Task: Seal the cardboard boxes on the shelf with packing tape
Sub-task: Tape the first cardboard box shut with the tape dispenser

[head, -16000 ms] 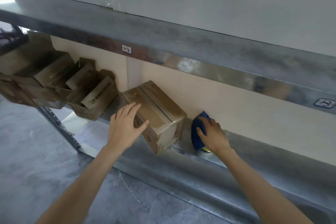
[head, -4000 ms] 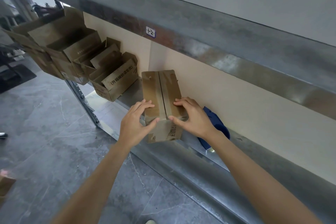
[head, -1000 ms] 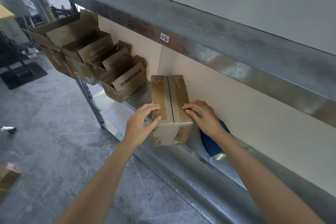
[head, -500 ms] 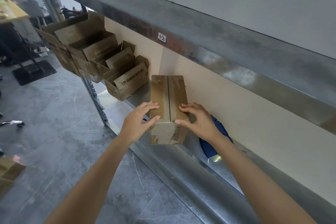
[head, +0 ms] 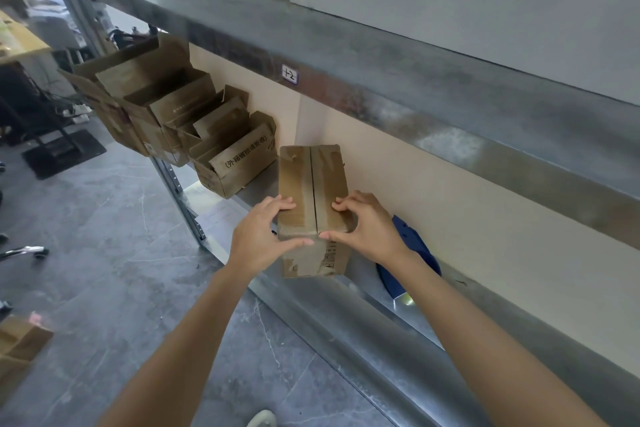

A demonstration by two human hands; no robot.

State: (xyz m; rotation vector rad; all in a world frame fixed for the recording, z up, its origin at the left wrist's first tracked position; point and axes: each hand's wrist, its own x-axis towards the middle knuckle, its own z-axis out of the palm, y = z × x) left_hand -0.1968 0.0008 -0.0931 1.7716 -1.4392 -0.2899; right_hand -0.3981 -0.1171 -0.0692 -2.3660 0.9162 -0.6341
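A small brown cardboard box [head: 311,180] stands on the metal shelf [head: 388,305] with its two top flaps folded together along a dark middle seam. My left hand [head: 259,239] grips the box's near left corner, fingers on the left flap and thumb on the front face. My right hand [head: 367,232] grips the near right corner, fingertips on the right flap and thumb at the seam's front edge. A blue tape dispenser [head: 412,260] lies on the shelf just right of the box, partly behind my right wrist.
Several open cardboard boxes [head: 194,128] crowd the shelf's left end. An upper shelf beam [head: 415,100] runs overhead, close above. A beige back panel [head: 450,204] closes the rear. Grey tiled floor [head: 104,236] lies below, with another box [head: 17,350] at the left edge.
Both hands have shifted on the box's near end: my right thumb came round to the front edge at the seam, and my left thumb slid onto the front face. The box stays in place.
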